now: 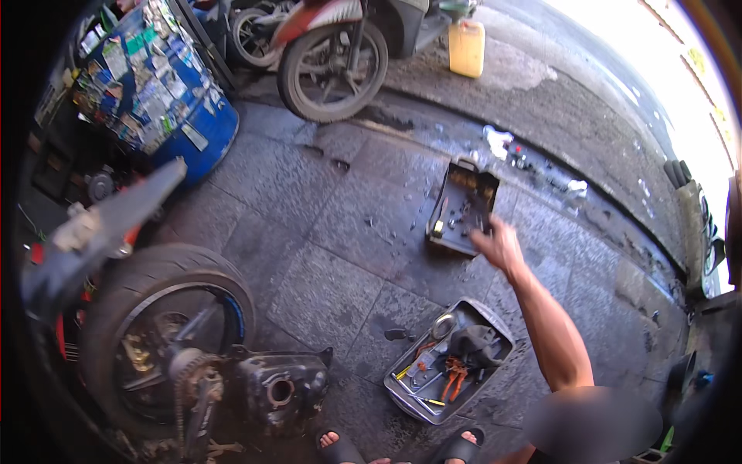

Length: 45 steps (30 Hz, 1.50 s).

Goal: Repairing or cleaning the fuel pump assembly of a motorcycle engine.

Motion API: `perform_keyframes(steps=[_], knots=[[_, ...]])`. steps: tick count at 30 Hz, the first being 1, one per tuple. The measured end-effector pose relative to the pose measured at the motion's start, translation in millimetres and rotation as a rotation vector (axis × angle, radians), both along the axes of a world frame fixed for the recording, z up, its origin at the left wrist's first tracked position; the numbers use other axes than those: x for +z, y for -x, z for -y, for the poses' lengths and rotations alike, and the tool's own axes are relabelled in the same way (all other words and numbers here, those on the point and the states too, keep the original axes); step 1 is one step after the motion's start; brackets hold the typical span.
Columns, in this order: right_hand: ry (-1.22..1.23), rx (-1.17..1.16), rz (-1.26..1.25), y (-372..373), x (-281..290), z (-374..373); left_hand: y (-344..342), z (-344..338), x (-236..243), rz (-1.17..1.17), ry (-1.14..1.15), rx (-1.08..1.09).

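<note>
A: What stands biggest around you?
B: A scooter at the top, then a blue drum to its left.
A: And closer?
B: To your left stands a thick-tyred wheel, beside a black metal case. Ahead of you sits a grey tray; beyond that, a smaller black tray rests on the paving.
A: Your right hand?
B: At the black tray's near right corner, fingers bent but blurred; I can't tell whether they grip anything. Nor can I tell how your left fingers are.
A: Anything smaller?
B: Orange-handled pliers in the grey tray, and loose metal parts inside the black one.
</note>
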State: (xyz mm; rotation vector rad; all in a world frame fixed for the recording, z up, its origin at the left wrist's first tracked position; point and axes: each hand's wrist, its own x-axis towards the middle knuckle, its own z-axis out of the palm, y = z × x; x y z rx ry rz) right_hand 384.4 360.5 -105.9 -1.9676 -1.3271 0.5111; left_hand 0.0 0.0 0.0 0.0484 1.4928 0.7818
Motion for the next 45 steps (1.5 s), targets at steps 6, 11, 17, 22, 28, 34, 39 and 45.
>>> perform_keyframes(steps=[6,11,17,22,28,34,39,45], knots=[[0.854,0.009,0.044,-73.5,96.6,379.5,-70.9,-80.4,240.9,0.133,-0.317,-0.404],[1.113,-0.351,-0.194,-75.6,266.4,487.3,-93.8,-159.6,295.5,-0.131,-0.358,-0.531],[0.956,-0.677,-0.598,-200.7,392.4,461.8,-144.6,-236.9,376.2,-0.314,0.069,0.028],[0.886,-0.893,-0.914,-302.8,478.7,442.7,-172.3,-249.2,320.8,-0.091,0.115,0.114],[0.130,-0.743,-1.075,-507.2,513.1,221.8,-299.0,-366.1,318.8,0.020,0.043,0.303],[-0.197,-0.500,-1.699,-574.4,564.2,31.5,-396.7,-542.0,255.0,0.194,0.082,0.302],[-0.154,-0.604,-1.866,-603.6,562.7,-51.5,-559.9,-704.2,315.8,0.323,-0.102,0.071],[0.102,-0.867,-1.775,-724.9,527.2,-173.6,-759.0,-891.6,469.2,0.580,-0.757,0.081]])
